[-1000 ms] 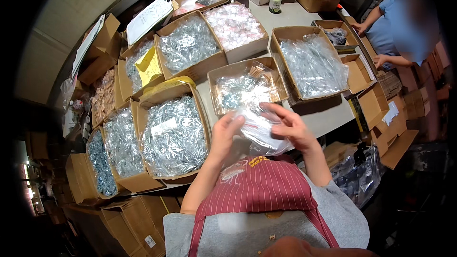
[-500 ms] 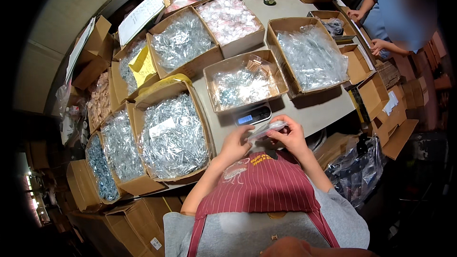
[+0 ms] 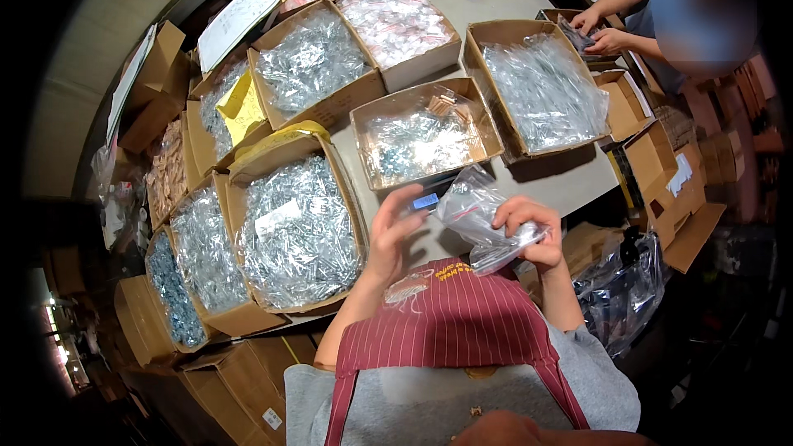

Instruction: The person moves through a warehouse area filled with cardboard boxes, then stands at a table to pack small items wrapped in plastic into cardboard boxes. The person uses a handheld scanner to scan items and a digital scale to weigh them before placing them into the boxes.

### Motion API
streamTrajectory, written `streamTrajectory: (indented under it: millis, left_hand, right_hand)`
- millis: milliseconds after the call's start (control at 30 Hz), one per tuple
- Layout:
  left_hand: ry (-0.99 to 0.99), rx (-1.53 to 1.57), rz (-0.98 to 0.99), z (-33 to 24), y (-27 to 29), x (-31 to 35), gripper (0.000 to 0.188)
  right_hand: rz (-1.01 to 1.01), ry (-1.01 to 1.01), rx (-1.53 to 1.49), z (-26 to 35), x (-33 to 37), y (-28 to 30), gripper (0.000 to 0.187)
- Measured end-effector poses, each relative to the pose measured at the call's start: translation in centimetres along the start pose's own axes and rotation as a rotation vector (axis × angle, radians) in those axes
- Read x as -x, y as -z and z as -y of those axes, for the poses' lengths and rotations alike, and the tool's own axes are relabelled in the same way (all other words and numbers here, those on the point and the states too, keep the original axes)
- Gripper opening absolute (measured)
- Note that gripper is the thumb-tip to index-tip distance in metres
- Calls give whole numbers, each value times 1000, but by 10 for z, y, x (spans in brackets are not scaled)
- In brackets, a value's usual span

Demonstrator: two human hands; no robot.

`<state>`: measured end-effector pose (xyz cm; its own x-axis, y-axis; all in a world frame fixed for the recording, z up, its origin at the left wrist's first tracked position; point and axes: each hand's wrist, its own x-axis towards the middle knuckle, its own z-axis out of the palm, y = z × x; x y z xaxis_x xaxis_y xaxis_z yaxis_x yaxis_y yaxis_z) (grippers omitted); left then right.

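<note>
A clear plastic bag (image 3: 472,213) with a thin red line across it hangs crumpled from my right hand (image 3: 529,230), whose fingers are closed on its right end. To the left of the bag, my left hand (image 3: 391,235) is raised with its fingers apart and slightly blurred, holding nothing. Just beyond those fingers shows the lit blue display of a small digital scale (image 3: 425,201); the bag and my hand hide much of it. A cardboard box (image 3: 382,182) on the scale's far side holds loose metal pieces, with some copper-coloured ones at its right end.
Left stands a large box of bagged metal parts (image 3: 306,239). Beyond are a box of small white bags (image 3: 396,21) and a box of long clear bags (image 3: 541,95). At the far right, a co-worker's hands (image 3: 596,33) handle a dark bag. Open cartons (image 3: 652,169) flank the table's right edge.
The bag, earlier folded small between both hands, is now spread out and held by my right hand alone. My left hand has let go and moved left. The co-worker's hands now handle a dark bag.
</note>
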<state>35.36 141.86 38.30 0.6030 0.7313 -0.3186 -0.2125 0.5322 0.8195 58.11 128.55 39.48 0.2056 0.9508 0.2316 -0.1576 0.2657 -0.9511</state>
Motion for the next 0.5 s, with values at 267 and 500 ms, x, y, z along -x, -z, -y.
streamTrajectory:
  millis: [267, 500]
  left_hand:
    - [51, -49, 245, -21, -19, 11, 39]
    - [-30, -77, 68, -26, -25, 20, 20]
  right_hand:
    - [142, 155, 9, 19, -8, -1, 23]
    - [-2, -15, -151, 8, -7, -6, 47]
